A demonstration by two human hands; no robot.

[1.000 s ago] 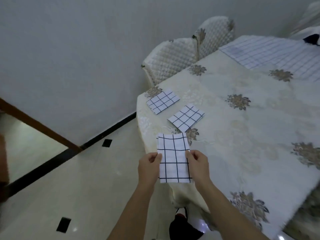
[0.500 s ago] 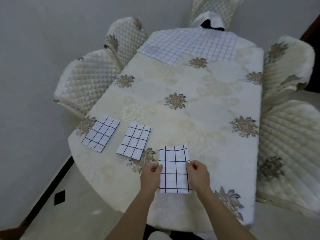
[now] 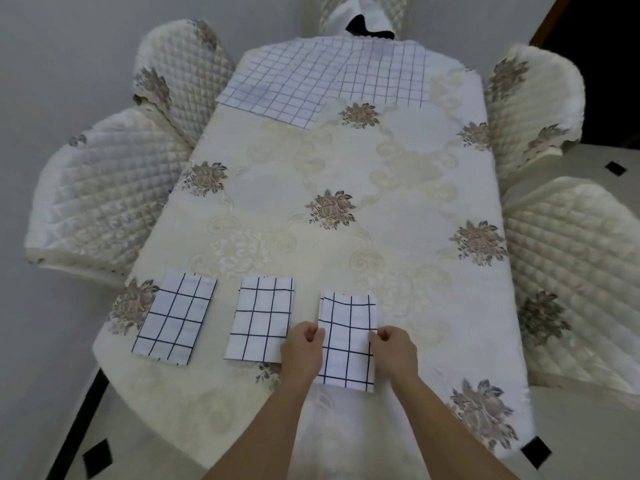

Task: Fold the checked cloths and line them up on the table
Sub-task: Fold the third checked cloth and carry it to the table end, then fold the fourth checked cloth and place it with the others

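My left hand [image 3: 303, 344] pinches the left long edge of the right-hand cloth [image 3: 348, 341], fingers curled onto it. My right hand [image 3: 394, 348] pinches the opposite long edge in the same manner. The hands are apart, one on each side of the cloth at about mid-length.

The right-hand cloth is folded to a narrow rectangle and sits on the table [image 3: 346, 168] close to the near edge. I cannot tell whether its far end lies fully flat.

Just to its left, with a gap, lies the middle cloth [image 3: 261, 318], folded; my left hand covers its near right corner in view. Further left lies the left cloth [image 3: 176, 318], also folded and slightly angled. The three form a row and none touch.

At the far end, the unfolded checked cloths [image 3: 311, 81] lie spread and overlapping. Quilted chairs [image 3: 100, 188] stand along both sides.
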